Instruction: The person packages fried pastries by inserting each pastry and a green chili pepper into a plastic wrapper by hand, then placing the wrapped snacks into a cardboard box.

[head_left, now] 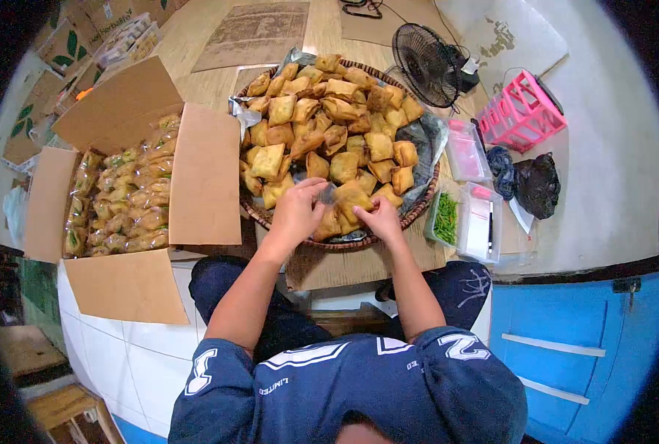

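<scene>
A round woven basket [432, 194] lined with dark grey sheeting holds a heap of golden, pillow-shaped fried tofu pieces [285, 109]. At its near edge, my right hand [381, 220] pinches a fried tofu piece [350, 197] between thumb and fingers. My left hand [298, 211] is closed just beside it, with a blurred, greyish scrap of what looks like a thin plastic bag [327, 194] at its fingertips. To the left, an open cardboard box [203, 174] is filled with clear-wrapped packs [133, 192] showing bits of green inside.
Right of the basket stand clear tubs, one with green chillies [445, 217] and another with white contents [478, 226]. Beyond them are a pink plastic rack [520, 112], a black plastic bag [538, 185] and a black fan [426, 65]. Flattened cardboard [254, 33] lies behind.
</scene>
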`<action>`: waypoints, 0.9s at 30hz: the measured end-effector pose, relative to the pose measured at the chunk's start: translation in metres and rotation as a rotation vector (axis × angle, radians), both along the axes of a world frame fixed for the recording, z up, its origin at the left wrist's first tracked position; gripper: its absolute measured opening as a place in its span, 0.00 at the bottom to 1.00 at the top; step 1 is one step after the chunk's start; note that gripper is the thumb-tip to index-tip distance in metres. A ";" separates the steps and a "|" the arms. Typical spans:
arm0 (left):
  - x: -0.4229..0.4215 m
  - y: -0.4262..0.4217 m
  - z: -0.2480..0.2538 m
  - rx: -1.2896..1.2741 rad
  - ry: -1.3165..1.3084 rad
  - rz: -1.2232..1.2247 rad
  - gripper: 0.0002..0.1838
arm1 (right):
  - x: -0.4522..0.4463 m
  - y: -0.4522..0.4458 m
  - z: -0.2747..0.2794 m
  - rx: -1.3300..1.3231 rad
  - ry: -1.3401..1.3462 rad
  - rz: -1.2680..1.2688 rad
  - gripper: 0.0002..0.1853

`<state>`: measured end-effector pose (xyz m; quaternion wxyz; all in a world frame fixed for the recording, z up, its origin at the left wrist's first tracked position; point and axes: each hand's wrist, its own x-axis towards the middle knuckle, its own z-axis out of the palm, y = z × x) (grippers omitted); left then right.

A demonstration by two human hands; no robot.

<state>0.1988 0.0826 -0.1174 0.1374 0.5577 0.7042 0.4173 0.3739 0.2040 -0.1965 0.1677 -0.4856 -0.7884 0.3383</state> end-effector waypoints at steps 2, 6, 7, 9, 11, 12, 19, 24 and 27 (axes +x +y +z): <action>0.000 0.000 -0.001 0.012 0.041 -0.009 0.16 | -0.002 0.003 -0.008 -0.186 0.269 -0.052 0.22; 0.002 0.001 -0.002 0.030 0.036 -0.040 0.15 | 0.003 0.008 0.026 -0.461 0.712 -0.170 0.16; 0.002 0.001 -0.003 0.043 0.030 -0.048 0.15 | 0.006 0.010 0.030 -0.459 0.882 -0.121 0.17; 0.004 0.002 -0.003 0.026 -0.016 -0.053 0.16 | 0.000 -0.007 0.082 -0.508 1.039 -0.016 0.18; 0.007 0.001 0.002 0.007 -0.055 -0.066 0.16 | -0.004 -0.013 0.089 -0.342 0.967 0.095 0.19; 0.007 0.001 0.007 -0.022 -0.141 -0.084 0.16 | -0.008 -0.015 0.092 -0.175 0.894 0.210 0.20; -0.006 0.002 -0.002 -0.111 -0.409 -0.171 0.17 | -0.002 -0.034 0.106 0.146 0.486 0.267 0.18; -0.005 0.005 -0.017 -0.142 -0.318 -0.186 0.16 | 0.001 -0.034 0.113 0.393 0.283 0.493 0.19; -0.006 0.005 -0.014 -0.139 -0.288 -0.197 0.16 | -0.001 -0.031 0.116 0.472 0.213 0.591 0.17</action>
